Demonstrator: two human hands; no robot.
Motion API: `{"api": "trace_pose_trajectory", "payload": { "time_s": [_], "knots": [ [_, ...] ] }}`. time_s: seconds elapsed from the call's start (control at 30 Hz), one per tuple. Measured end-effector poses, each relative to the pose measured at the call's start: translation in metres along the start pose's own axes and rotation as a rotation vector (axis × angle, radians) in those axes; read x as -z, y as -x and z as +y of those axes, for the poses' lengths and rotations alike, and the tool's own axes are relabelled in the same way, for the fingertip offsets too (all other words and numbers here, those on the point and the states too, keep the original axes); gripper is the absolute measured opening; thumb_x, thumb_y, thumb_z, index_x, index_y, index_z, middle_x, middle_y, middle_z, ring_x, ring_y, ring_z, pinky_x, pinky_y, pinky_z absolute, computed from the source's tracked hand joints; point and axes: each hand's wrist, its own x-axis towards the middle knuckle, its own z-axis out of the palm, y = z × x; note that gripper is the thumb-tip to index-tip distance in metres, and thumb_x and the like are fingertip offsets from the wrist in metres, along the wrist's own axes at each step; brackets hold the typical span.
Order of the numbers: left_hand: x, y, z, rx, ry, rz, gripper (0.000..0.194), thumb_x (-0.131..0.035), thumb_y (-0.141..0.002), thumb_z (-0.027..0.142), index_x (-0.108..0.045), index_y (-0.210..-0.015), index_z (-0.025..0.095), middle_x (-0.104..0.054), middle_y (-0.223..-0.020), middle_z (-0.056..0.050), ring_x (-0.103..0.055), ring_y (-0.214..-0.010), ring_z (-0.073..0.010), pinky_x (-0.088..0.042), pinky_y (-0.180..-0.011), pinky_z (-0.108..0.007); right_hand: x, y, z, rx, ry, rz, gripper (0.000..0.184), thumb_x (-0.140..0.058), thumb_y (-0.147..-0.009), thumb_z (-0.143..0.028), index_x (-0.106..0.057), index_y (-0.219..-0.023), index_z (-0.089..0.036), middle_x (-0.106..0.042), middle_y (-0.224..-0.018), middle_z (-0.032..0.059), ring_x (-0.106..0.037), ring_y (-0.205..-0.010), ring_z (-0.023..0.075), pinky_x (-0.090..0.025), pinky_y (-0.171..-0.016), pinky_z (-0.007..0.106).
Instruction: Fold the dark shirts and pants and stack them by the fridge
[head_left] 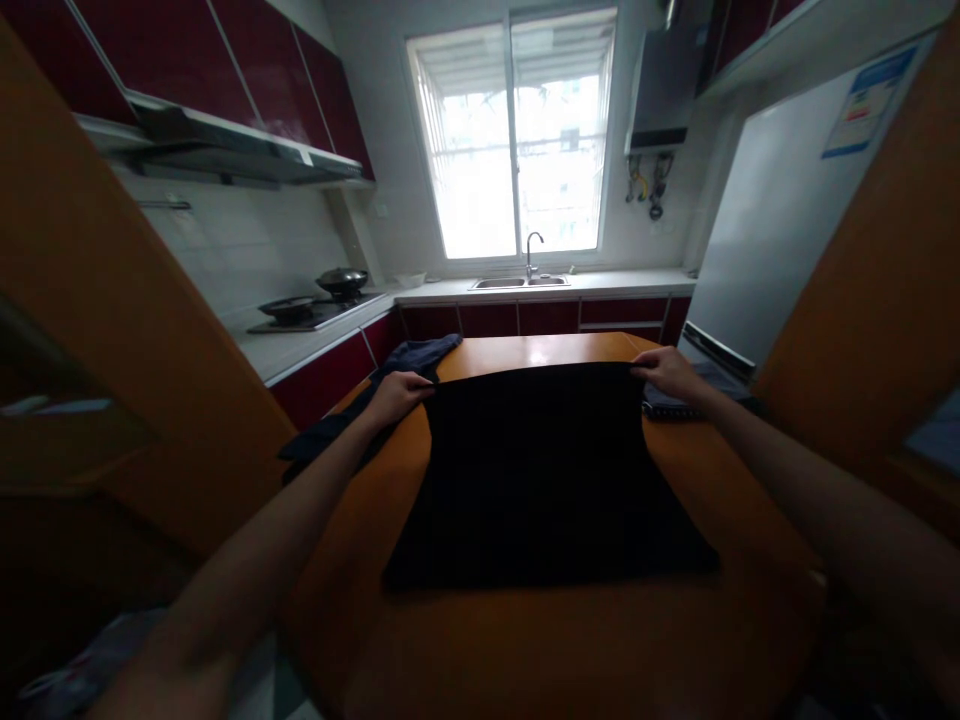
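Two corners of a black cloth (540,480) are stretching between your hands in the head view, its far edge pulling into a nearly straight line above an orange-brown desk (555,640). Your left hand (403,398) is pinching the far left corner, its grip closing thumb and fingers on the fabric; your right hand (670,372) is holding the far right corner in the same way. The cloth is lying across the middle of the desk, its sides curving outward toward a wider near edge. Whether the far edge is touching the desk, you cannot tell.

Beside your left arm, a dark blue garment (420,352) is spreading along the left side of the desk, your forearm partly covering it. Under and beyond your right wrist, a folded dark cloth (720,385) is resting near the right edge.

Beyond the desk, a steel sink (517,284) and a curved faucet (531,255) are sitting beneath a bright window (517,150). A lidded pan (343,279) and a shallower pan (286,307) are standing on the stove (319,316) at left, while a pale refrigerator (787,210) is rising at right.
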Motion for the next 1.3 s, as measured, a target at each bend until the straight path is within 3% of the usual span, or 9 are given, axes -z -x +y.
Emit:
{"api": "trace_pose_trajectory", "payload": {
  "time_s": [0.13,0.23,0.4,0.53,0.7,0.93,1.3],
  "knots": [
    [0.013,0.054,0.02,-0.181,0.045,0.113,0.031,-0.068,-0.081,0.046,-0.08,-0.088,0.019,-0.073,-0.087,-0.006,-0.067,-0.077,-0.0196,-0.05,-0.071,-0.028,0.017,0.049,-0.009,0.085,-0.137,0.078,0.028,-0.066,-0.079,-0.045,-0.078,-0.082,-0.02,-0.077,-0.082,0.0061,-0.07,-0.075,0.0233,-0.054,-0.071,0.034],
    [0.011,0.106,0.031,-0.241,0.038,0.175,0.031,-0.064,-0.089,0.048,-0.079,-0.094,0.021,-0.072,-0.093,-0.006,-0.066,-0.082,-0.0187,-0.051,-0.074,-0.028,0.021,0.094,-0.013,0.102,-0.159,0.095,0.034,-0.064,-0.083,-0.052,-0.078,-0.085,-0.021,-0.077,-0.083,0.0063,-0.071,-0.076,0.025,-0.055,-0.071,0.036],
    [-0.007,0.189,0.028,-0.316,-0.04,0.188,0.028,-0.061,-0.093,0.048,-0.079,-0.096,0.027,-0.07,-0.094,-0.004,-0.066,-0.085,-0.0188,-0.053,-0.076,-0.029,0.003,0.175,-0.011,0.206,-0.212,0.096,0.028,-0.065,-0.089,-0.049,-0.077,-0.093,-0.024,-0.077,-0.098,0.0076,-0.072,-0.092,0.0257,-0.057,-0.085,0.039],
    [-0.021,0.23,0.021,-0.395,-0.151,0.092,0.023,-0.057,-0.097,0.037,-0.078,-0.099,0.029,-0.071,-0.095,-0.004,-0.066,-0.088,-0.0193,-0.052,-0.077,-0.031,-0.017,0.22,-0.005,0.3,-0.176,0.065,0.022,-0.06,-0.094,-0.041,-0.077,-0.094,-0.027,-0.076,-0.103,0.0074,-0.07,-0.1,0.0245,-0.058,-0.089,0.041],
    [-0.027,0.243,0.024,-0.427,-0.213,0.057,0.023,-0.054,-0.098,0.031,-0.077,-0.102,0.028,-0.071,-0.098,-0.005,-0.065,-0.091,-0.0196,-0.05,-0.08,-0.032,-0.02,0.243,0.001,0.384,-0.085,0.037,0.02,-0.058,-0.096,-0.034,-0.076,-0.097,-0.028,-0.077,-0.104,0.0064,-0.07,-0.1,0.0241,-0.059,-0.086,0.042],
    [-0.013,0.247,0.026,-0.439,-0.183,0.103,0.023,-0.056,-0.098,0.029,-0.076,-0.109,0.03,-0.07,-0.098,-0.004,-0.065,-0.089,-0.0191,-0.05,-0.077,-0.031,-0.009,0.257,-0.003,0.391,-0.042,0.077,0.019,-0.057,-0.096,-0.032,-0.075,-0.1,-0.029,-0.077,-0.108,0.0043,-0.069,-0.106,0.0241,-0.058,-0.089,0.042],
    [-0.022,0.266,0.023,-0.43,-0.237,-0.004,0.028,-0.05,-0.1,0.025,-0.073,-0.115,0.031,-0.069,-0.104,-0.005,-0.063,-0.095,-0.0191,-0.05,-0.081,-0.032,-0.015,0.273,0.007,0.456,0.06,-0.004,0.023,-0.055,-0.097,-0.023,-0.073,-0.108,-0.031,-0.075,-0.117,0.0015,-0.066,-0.113,0.0227,-0.055,-0.092,0.043]
  ]
}}
